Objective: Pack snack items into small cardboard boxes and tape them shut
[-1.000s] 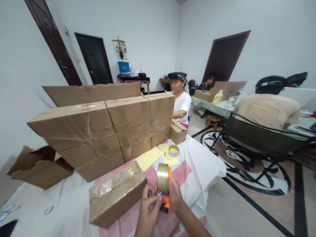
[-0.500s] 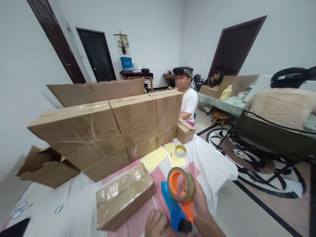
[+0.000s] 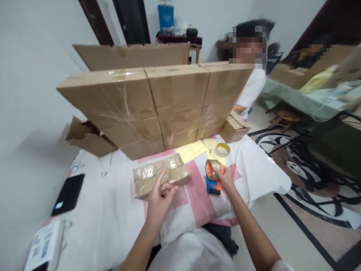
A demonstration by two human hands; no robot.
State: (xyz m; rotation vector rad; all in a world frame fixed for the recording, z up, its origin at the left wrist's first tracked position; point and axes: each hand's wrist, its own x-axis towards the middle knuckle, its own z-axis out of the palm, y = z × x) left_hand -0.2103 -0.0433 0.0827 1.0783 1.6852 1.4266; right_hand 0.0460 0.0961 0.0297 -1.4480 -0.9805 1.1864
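Note:
A small cardboard box [image 3: 161,171] wrapped in shiny clear tape lies on the tablecloth. My left hand [image 3: 162,192] is at its near side, index finger stretched out toward it and thumb apart, with nothing held; whether the finger touches the box I cannot tell. To the right, my right hand [image 3: 224,178] grips a tape dispenser [image 3: 212,185], blue and orange with a roll of brownish tape, low over the cloth or resting on it. Another roll of tape [image 3: 222,149] with a yellow core lies just beyond on yellow paper [image 3: 192,151].
Stacked cardboard boxes [image 3: 180,94] form a wall along the back. An open box [image 3: 91,137] stands left, a smaller box [image 3: 235,127] right. A black tablet-like slab [image 3: 68,194] and a white device [image 3: 45,244] lie left. A person in white [image 3: 252,88] sits behind.
The view has tipped downward. My right hand has lowered the tape dispenser toward the cloth, and my left hand has moved from beside it over to the small box, its index finger now extended.

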